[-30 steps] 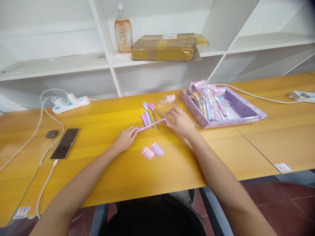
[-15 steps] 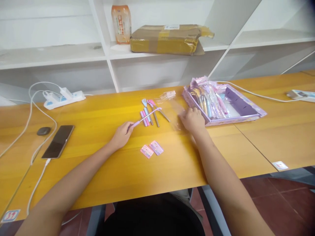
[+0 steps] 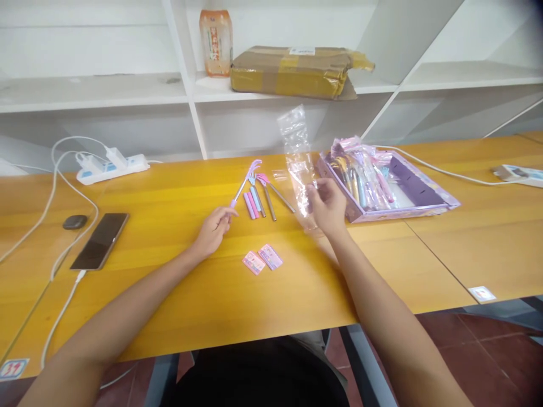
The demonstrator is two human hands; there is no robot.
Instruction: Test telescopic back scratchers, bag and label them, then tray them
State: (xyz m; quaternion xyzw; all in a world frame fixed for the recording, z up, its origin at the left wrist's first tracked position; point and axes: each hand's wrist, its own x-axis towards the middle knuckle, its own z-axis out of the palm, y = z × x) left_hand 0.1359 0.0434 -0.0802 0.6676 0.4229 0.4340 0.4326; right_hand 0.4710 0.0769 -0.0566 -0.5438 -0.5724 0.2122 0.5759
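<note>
My left hand (image 3: 215,230) is closed around the handle of a purple back scratcher (image 3: 244,185), its claw end pointing up and away from me. A clear plastic bag (image 3: 297,161) hangs upright from the pinched fingers of my right hand (image 3: 328,204). Between the hands lie a blue back scratcher head (image 3: 253,180) and a pink one (image 3: 263,179) with metal rods, beside loose purple and pink handles (image 3: 249,206). Nearer to me, two small pink-and-purple cards (image 3: 270,257) rest side by side on the wooden table (image 3: 254,305).
A purple box (image 3: 407,212) at right holds several bagged back scratchers (image 3: 365,175). Left are a phone (image 3: 99,242) on a cable, a small black object (image 3: 75,221) and a power strip (image 3: 112,169). A taped carton (image 3: 288,72) and an orange package (image 3: 216,42) stand on the shelf.
My right hand has lifted the clear bag off the table and raised it upright. My left hand has tilted the purple back scratcher so its claw points farther up.
</note>
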